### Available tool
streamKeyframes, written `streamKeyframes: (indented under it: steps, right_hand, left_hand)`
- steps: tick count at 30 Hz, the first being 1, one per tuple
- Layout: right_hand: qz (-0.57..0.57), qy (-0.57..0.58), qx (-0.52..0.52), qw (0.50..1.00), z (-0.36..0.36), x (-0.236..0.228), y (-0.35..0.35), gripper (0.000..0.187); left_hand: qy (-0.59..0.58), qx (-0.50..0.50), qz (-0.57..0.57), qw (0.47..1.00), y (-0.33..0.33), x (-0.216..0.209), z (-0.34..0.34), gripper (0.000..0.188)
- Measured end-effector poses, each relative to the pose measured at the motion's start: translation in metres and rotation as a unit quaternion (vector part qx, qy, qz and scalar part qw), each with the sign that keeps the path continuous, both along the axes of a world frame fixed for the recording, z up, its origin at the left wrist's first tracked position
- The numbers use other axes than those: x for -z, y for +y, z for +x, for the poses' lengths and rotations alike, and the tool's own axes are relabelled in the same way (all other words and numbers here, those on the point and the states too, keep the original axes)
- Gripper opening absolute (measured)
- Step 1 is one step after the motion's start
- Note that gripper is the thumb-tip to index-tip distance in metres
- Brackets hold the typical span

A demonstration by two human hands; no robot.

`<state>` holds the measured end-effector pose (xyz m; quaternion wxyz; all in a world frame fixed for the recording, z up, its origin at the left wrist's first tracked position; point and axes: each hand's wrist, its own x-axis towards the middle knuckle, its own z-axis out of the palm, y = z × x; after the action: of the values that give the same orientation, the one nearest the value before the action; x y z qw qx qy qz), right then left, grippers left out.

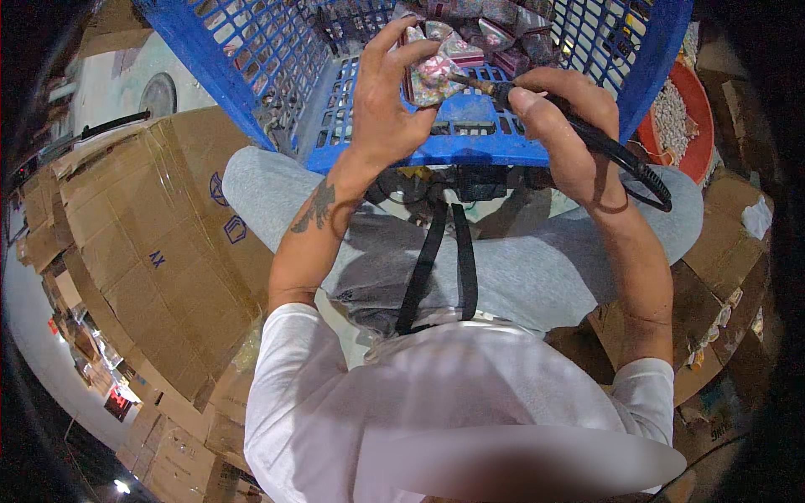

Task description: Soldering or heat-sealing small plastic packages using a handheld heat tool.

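My left hand (388,105) grips a small clear-wrapped packet (433,74) with a pink and white pattern and dark edges, thumb below it and fingers over its far side. In my right hand (574,121), closed round the handle, is a soldering iron (480,83) with a black grip, a brass-coloured collar and a thin metal tip. The tip points left and reaches the packet's right side; whether it touches cannot be made out. Both hands are over the near side of a blue plastic crate (360,159). Several similar packets (511,33) lie inside at the far end.
A red bowl (704,138) of small pale pieces stands right of the crate. Large flattened cardboard (168,243) covers the left side, with more cardboard (725,243) at right. The iron's black cord (646,180) curves beside my right wrist. My legs flank the crate's near edge.
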<state>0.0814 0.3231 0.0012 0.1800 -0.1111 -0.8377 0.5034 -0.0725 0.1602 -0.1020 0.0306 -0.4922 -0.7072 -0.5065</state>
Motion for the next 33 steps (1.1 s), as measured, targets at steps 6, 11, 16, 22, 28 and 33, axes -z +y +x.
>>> streamKeyframes:
  steps: [6, 11, 16, 22, 28, 33]
  right_hand:
    - [-0.004, -0.014, -0.003, 1.000, 0.0012, 0.0009, 0.0007, 0.024]
    - [-0.009, -0.012, -0.007, 1.000, 0.0005, 0.0044, 0.0003, 0.024]
    - [-0.004, 0.007, -0.014, 1.000, 0.0002, 0.0056, 0.0002, 0.022]
    - [0.008, -0.007, -0.016, 1.000, 0.0001, 0.0029, -0.0007, 0.022]
    - [-0.004, -0.015, -0.003, 1.000, -0.0004, 0.0032, -0.0023, 0.024]
    - [-0.009, -0.019, -0.012, 1.000, -0.0007, 0.0012, -0.0016, 0.024]
  left_hand:
    - [-0.001, -0.005, -0.010, 1.000, -0.0011, 0.0004, 0.0009, 0.063]
    - [0.016, -0.010, -0.007, 1.000, -0.0012, 0.0013, 0.0011, 0.063]
    - [0.016, -0.014, 0.007, 1.000, -0.0005, 0.0017, 0.0013, 0.058]
    - [0.035, -0.015, 0.009, 0.999, 0.0004, 0.0007, 0.0020, 0.057]
    - [0.059, -0.011, 0.010, 0.998, 0.0006, -0.0009, 0.0026, 0.057]
    - [0.079, -0.009, 0.010, 0.997, 0.0016, -0.0006, 0.0023, 0.058]
